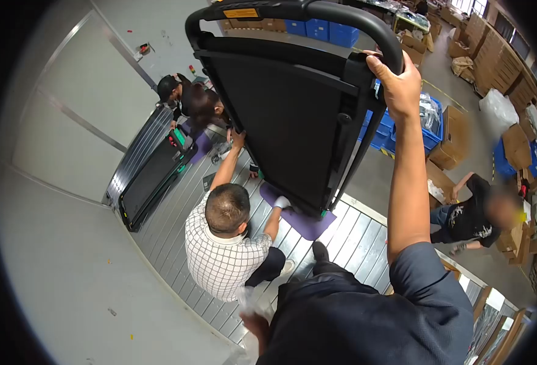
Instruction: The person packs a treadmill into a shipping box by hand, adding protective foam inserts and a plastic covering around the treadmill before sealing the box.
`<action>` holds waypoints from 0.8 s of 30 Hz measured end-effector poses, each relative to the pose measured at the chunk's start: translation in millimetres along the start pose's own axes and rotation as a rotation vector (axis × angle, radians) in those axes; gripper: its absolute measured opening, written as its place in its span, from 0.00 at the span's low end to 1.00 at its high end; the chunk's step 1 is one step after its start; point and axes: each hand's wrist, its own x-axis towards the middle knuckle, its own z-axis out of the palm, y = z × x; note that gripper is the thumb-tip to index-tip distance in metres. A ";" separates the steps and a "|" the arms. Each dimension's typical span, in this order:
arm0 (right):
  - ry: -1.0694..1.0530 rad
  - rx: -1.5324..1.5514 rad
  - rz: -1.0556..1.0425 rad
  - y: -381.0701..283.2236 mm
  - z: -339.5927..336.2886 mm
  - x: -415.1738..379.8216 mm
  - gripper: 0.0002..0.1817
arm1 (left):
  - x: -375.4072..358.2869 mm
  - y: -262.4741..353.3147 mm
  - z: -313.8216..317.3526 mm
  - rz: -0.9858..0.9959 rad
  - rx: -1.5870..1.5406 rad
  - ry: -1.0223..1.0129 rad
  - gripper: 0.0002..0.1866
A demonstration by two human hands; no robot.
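Note:
A black folding treadmill (pixel 280 115) stands upright and tilted on a purple mat (pixel 311 225). My right hand (pixel 399 88), arm stretched up, is wrapped round its side frame just below the curved black handrail (pixel 341 17). Low at the bottom, my left hand (pixel 255 325) is beside my body, blurred, with a whitish, see-through piece (pixel 245 299) at its fingers that I cannot make out. Crouching in front of me, a person in a checked shirt (pixel 223 255) has one hand on the treadmill's left edge and a white-gloved hand near its base.
Metal slats (pixel 180 261) form the roller floor, with grey walls on the left. Another treadmill (pixel 153 182) lies behind, near two bending people. At right are blue crates (pixel 430 131), cardboard boxes (pixel 451 146) and a person in a black T-shirt (pixel 475 213).

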 end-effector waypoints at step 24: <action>0.070 -0.148 0.083 3.2 -9.0 -23.5 0.15 | 91.8 343.2 5.2 0.933 -0.798 -0.870 0.33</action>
